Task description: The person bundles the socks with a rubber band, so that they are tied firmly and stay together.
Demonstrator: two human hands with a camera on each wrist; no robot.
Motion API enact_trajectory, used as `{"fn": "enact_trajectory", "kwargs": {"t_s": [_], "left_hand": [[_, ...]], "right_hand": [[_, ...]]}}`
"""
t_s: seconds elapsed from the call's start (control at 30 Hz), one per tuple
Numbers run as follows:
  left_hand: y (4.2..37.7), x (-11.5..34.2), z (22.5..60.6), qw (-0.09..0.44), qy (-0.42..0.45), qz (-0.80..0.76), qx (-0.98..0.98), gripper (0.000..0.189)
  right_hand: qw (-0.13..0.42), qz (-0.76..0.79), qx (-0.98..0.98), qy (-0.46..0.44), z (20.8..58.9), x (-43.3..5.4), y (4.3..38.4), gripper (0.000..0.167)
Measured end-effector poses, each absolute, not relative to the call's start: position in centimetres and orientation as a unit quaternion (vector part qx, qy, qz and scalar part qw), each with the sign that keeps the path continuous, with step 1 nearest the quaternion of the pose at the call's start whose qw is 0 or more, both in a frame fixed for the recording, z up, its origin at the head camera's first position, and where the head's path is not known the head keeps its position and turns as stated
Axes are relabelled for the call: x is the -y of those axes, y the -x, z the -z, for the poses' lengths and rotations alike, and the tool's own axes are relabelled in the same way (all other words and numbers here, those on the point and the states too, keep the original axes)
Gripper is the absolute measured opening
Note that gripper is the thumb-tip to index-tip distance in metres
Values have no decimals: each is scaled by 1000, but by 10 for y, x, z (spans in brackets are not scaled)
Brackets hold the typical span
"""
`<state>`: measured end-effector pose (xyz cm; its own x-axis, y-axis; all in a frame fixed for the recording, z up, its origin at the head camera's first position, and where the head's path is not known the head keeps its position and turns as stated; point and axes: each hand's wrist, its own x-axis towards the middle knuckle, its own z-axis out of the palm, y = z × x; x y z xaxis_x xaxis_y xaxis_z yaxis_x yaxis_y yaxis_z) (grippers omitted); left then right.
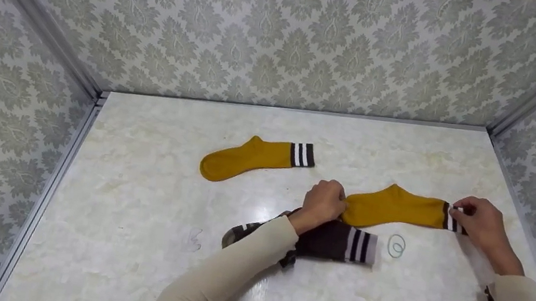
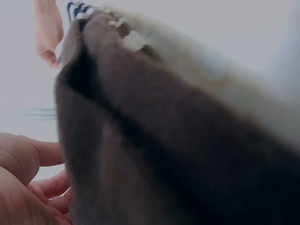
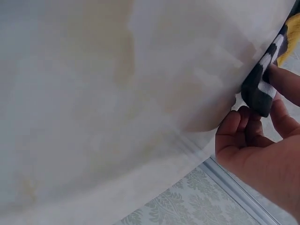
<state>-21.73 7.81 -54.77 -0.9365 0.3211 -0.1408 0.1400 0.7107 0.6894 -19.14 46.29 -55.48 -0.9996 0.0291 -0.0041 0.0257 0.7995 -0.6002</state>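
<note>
A mustard sock (image 1: 396, 206) with a dark, white-striped cuff lies stretched sideways on the right of the table. My left hand (image 1: 324, 200) pinches its toe end. At the other end my right hand (image 1: 482, 222) pinches the cuff (image 3: 262, 91) between thumb and fingers. A matching mustard sock (image 1: 251, 158) lies flat at the back, its cuff to the right. Beneath my left wrist is a dark brown sock (image 1: 326, 240) with a pale striped cuff, bunched with a patterned sock (image 1: 235, 232). In the left wrist view brown cloth (image 2: 154, 108) hides most of the scene.
A thin green loop (image 1: 396, 246) lies in front of the held sock. To the left is a small clear squiggle-like item (image 1: 194, 239). The pale marbled table (image 1: 127, 256) meets patterned panels (image 1: 293, 44) at the back and both sides.
</note>
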Motion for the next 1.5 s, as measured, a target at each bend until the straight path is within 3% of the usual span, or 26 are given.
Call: {"fn": "enact_trajectory", "kwargs": {"t_s": [0.23,0.6,1.1,1.5], "left_hand": [[220,-57,534,147,-114,-421,-888,26],[217,5,522,96,-113,-446,-883,5],[190,75,511,52,-99,-453,-885,10],[161,114,496,54,-81,-475,-874,13]], "right_hand": [[40,-326,944,18,542,-437,189,22],[100,-364,924,-54,521,-379,184,14],[101,-406,899,-130,512,-319,173,7],[50,-401,904,-139,513,-296,154,12]]}}
